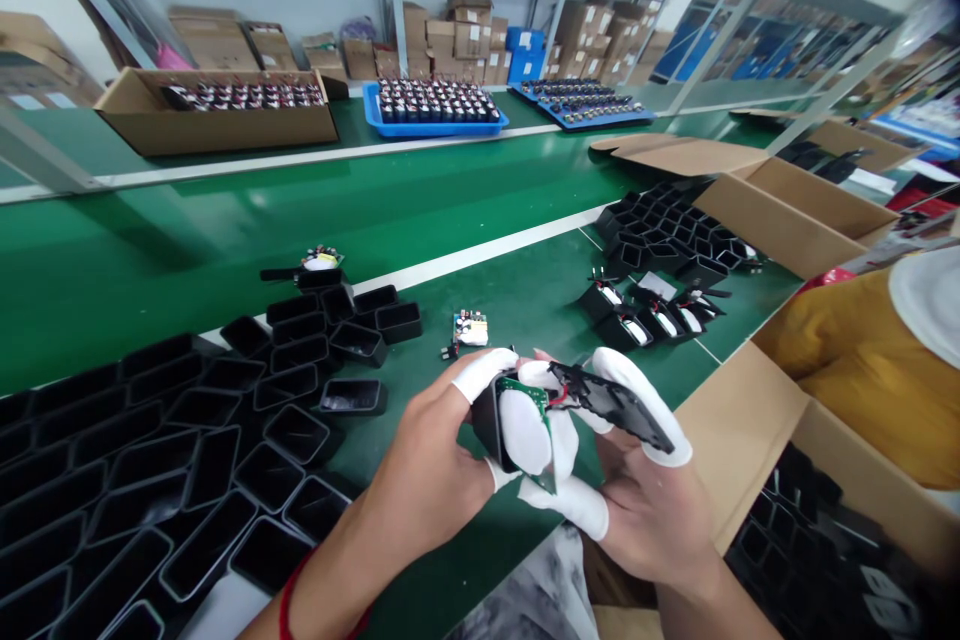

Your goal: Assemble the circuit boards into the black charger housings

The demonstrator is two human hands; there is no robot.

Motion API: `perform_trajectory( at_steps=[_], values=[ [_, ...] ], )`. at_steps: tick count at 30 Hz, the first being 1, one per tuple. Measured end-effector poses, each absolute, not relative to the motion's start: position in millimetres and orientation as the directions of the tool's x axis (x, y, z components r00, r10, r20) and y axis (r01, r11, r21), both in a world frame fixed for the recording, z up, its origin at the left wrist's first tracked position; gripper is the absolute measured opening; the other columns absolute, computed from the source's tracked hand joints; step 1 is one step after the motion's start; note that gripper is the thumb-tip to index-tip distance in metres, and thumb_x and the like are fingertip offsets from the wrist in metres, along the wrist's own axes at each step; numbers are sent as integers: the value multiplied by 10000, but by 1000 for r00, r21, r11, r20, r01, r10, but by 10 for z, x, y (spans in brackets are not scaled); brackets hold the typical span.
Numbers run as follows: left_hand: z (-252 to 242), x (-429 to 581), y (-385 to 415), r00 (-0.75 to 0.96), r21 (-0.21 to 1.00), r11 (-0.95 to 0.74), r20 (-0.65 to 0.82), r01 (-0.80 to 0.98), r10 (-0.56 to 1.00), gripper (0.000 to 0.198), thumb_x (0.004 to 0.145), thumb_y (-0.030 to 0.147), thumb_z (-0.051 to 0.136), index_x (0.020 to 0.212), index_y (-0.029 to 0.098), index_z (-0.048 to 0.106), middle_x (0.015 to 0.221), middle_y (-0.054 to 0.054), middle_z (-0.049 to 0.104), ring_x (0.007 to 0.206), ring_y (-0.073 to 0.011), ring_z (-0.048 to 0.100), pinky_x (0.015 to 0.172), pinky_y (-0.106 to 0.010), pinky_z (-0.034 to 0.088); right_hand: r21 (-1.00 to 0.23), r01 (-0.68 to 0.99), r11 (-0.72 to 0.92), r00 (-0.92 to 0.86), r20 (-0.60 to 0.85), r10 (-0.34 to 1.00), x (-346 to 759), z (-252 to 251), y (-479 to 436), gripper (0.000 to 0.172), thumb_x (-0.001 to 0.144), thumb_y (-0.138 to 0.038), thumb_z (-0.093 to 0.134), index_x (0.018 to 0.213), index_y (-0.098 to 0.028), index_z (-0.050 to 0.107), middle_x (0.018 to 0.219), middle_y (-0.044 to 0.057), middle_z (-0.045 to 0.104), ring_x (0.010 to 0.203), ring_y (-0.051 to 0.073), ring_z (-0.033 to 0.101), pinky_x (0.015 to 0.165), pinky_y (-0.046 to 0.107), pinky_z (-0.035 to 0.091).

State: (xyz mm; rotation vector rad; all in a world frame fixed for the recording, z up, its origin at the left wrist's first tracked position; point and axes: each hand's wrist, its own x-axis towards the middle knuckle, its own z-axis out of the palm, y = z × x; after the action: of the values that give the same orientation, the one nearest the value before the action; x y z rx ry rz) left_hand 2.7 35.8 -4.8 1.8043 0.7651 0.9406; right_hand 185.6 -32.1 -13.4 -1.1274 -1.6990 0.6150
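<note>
My left hand [431, 465], with white finger cots, is closed around a black plastic case [489, 428], its open end towards the right. A green circuit board [537, 392] with a white pad [523, 432] sits at the mouth of the case; how deep it goes is hidden. In my right hand [652, 500], also in finger cots, is a black plastic cover [615, 404], tilted and joined to the board by red wires [558, 394]. The right thumb reaches beneath the board. A loose circuit board [470, 328] lies on the green bench just beyond my hands.
Many empty black cases [285, 445] crowd the left; another group [667, 220] stands far right. Several filled cases [664, 320] sit nearer. Open cartons [814, 210] and a person's mustard sleeve [862, 360] are at right. Blue trays [435, 128] of parts line the back shelf.
</note>
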Motion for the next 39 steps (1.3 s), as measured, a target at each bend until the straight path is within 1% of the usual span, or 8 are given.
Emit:
perform_trajectory(
  at_steps=[11, 15, 21, 25, 28, 30, 32, 39],
  values=[
    [-34, 46, 368, 513, 923, -370, 269, 103, 815, 595, 732, 12, 711, 1252, 284, 613, 1262, -20, 685, 1109, -210, 697, 908, -255, 597, -836, 349, 423, -31, 441, 897, 1832, -262, -381, 929, 817, -261, 803, 1575, -340, 273, 1537, 96, 495, 1362, 340, 535, 1123, 514, 487],
    [-60, 30, 368, 514, 915, -387, 277, 119, 812, 607, 743, 16, 711, 1270, 298, 605, 1261, -14, 679, 1112, -205, 692, 908, -253, 593, -865, 330, 378, -16, 396, 918, 1792, -201, -389, 850, 843, -243, 774, 1557, -338, 324, 1530, 99, 501, 1335, 326, 564, 1053, 457, 555],
    [-65, 11, 356, 524, 923, -362, 248, 126, 815, 657, 731, 3, 704, 1309, 288, 576, 1249, -20, 669, 1058, -193, 698, 846, -242, 599, -891, 314, 327, -58, 326, 944, 1767, -1, -354, 975, 820, -209, 801, 1569, -433, 217, 1572, 42, 447, 1411, 290, 484, 1121, 435, 492],
    [-37, 47, 354, 487, 951, -281, 187, 126, 853, 499, 683, 62, 769, 1143, 203, 638, 1100, -49, 692, 898, -202, 710, 761, -276, 622, -952, 211, 223, -97, 207, 974, 1721, -59, -367, 1202, 714, -348, 889, 1590, -428, 70, 1637, 65, 331, 1482, 322, 362, 1197, 531, 349],
    [-76, 84, 345, 452, 960, -252, 174, 120, 875, 483, 692, 126, 789, 1148, 174, 637, 1075, -70, 694, 928, -227, 708, 783, -308, 630, -985, -4, 174, -39, 174, 984, 1616, -178, -380, 1002, 838, -489, 749, 1598, -387, 103, 1644, 92, 314, 1476, 315, 372, 1170, 540, 382],
    [-114, 108, 329, 424, 951, -284, 208, 123, 882, 571, 697, 106, 763, 1242, 169, 607, 1171, -89, 687, 1010, -239, 701, 854, -324, 622, -989, -81, 125, 29, 123, 992, 1532, -235, -373, 735, 964, -456, 590, 1588, -358, 214, 1599, 99, 404, 1438, 291, 444, 1151, 516, 418],
    [-131, 130, 302, 395, 912, -367, 273, 184, 877, 592, 692, 72, 733, 1262, 174, 610, 1223, -88, 683, 1089, -246, 677, 925, -329, 598, -994, -95, 54, 77, 47, 996, 1460, -253, -345, 599, 994, -419, 550, 1551, -341, 345, 1520, 87, 522, 1382, 276, 520, 1149, 482, 430],
    [-111, 166, 242, 326, 773, -567, 478, 285, 815, 541, 768, 25, 595, 1281, 196, 593, 1213, -67, 700, 1126, -211, 657, 882, -251, 596, -971, -238, 9, 227, -47, 973, 1362, -224, -187, 523, 876, -449, 716, 1356, -260, 631, 1216, 75, 747, 1193, 326, 671, 1043, 481, 552]
  ],
)
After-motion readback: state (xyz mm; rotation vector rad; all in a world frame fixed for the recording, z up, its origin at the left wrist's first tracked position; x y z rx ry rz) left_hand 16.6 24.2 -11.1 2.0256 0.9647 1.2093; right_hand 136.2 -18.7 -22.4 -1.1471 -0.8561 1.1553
